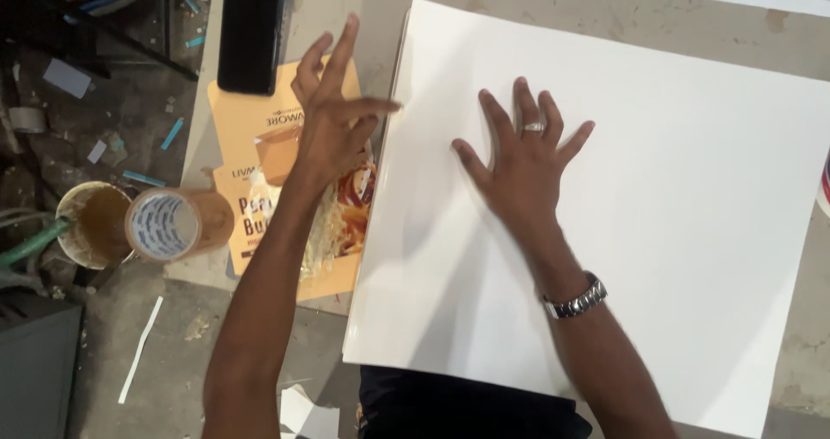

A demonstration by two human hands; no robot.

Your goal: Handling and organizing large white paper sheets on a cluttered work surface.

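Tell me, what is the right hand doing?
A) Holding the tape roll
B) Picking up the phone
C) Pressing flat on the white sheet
C: the right hand lies palm down with fingers spread on the large white sheet.

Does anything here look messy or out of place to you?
Yes. The floor at the left is littered with paper scraps and blue bits. The white sheet under the flat right hand lies askew on the table, while the left hand hovers over an orange printed card.
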